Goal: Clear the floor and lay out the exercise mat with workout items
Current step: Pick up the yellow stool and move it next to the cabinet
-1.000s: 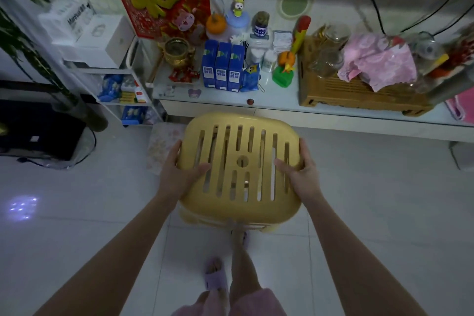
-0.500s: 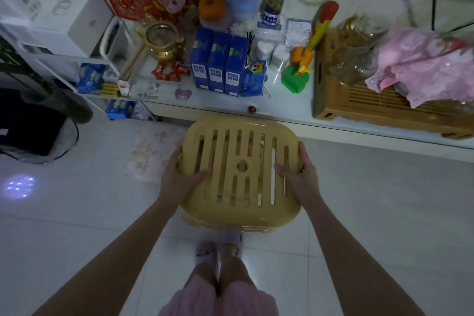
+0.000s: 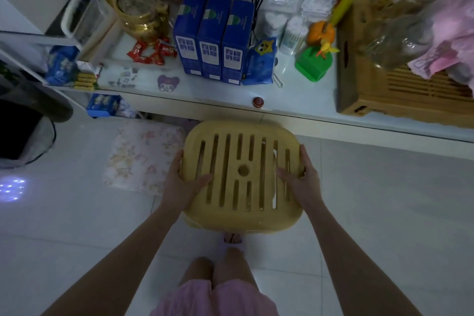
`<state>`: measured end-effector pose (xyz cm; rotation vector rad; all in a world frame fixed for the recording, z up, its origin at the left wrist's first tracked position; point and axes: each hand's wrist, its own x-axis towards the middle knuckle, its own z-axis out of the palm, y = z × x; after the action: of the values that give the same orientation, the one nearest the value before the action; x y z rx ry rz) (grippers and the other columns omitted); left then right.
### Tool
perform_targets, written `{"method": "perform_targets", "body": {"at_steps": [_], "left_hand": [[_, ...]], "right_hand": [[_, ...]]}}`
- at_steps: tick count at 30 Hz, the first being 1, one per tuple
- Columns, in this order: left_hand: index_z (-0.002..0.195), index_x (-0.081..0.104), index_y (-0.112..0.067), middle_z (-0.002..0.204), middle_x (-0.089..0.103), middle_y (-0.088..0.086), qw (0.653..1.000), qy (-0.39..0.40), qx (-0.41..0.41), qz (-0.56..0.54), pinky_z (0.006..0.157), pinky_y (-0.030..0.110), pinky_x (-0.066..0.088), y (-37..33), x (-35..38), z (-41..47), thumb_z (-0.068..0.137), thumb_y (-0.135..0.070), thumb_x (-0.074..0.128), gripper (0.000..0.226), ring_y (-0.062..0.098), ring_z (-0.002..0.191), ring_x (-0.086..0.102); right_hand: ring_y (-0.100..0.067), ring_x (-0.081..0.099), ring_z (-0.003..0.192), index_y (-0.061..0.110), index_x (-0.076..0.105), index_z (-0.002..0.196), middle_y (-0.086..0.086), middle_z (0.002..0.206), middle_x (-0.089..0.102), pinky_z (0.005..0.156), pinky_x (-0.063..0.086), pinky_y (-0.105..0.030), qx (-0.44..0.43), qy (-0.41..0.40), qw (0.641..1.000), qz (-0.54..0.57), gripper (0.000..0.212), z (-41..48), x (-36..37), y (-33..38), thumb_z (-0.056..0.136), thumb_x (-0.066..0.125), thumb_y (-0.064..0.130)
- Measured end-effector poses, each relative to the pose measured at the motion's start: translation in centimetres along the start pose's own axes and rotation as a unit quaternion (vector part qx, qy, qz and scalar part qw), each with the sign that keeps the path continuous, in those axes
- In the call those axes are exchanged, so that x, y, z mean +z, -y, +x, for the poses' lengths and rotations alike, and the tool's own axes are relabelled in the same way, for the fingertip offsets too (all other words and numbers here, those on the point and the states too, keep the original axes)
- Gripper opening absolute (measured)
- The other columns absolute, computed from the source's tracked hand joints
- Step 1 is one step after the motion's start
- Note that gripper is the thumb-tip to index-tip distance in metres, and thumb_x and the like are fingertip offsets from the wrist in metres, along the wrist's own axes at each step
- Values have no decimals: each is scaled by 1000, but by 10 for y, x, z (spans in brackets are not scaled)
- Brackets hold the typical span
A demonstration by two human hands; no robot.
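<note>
Hands (image 3: 241, 182) grip stool (image 3: 242, 177) sides, beside table (image 3: 307, 108) edge

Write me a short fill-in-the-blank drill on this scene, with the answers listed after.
1. Both hands hold a yellow slatted plastic ____ by its sides.
2. The left hand and right hand each have a ____ lying across the seat's top.
3. Three ____ cartons stand side by side on the white counter.
4. A ____ cloth lies on the floor tiles.

Answers: stool; thumb; blue; floral
</note>
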<state>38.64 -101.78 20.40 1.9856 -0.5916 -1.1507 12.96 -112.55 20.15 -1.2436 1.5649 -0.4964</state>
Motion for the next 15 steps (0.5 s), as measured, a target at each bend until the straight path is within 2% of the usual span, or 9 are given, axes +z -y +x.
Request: {"method": "perform_targets", "body": {"at_steps": [2,5,11,15], "left_hand": [[141,33,-31,133,51,-1,1000,-5,-1,-9,98,47,44,15,9,17,64,-36,82,92,22,120,50],[141,32,-33,133,49,-5,1000,-14,9,-2,96,44,44,34,21,37,67,-35,81,89,21,121,48],[143,30,-32,141,43,-2,1000,-12,12,21,103,54,39,75,39,80,66,-38,81,93,23,127,42],[143,26,-38,137,43,-7,1000,-11,16,12,99,43,41,103,49,103,67,-36,81,94,16,121,42]], "right_hand": [[-26,44,129,34,17,149,0,141,48,107,37,-51,-3,0,1000,-6,91,16,9,-15,79,74,29],[-25,44,129,32,16,150,0,141,48,107,37,-49,-10,-3,1000,-16,91,34,20,-33,80,73,29],[-27,42,131,33,14,150,-2,143,45,106,37,-52,-3,-8,1000,-28,92,67,42,-74,79,74,32],[-24,44,127,33,15,150,-1,139,48,100,38,-39,-6,-16,999,-31,92,87,59,-104,79,74,31]]}}
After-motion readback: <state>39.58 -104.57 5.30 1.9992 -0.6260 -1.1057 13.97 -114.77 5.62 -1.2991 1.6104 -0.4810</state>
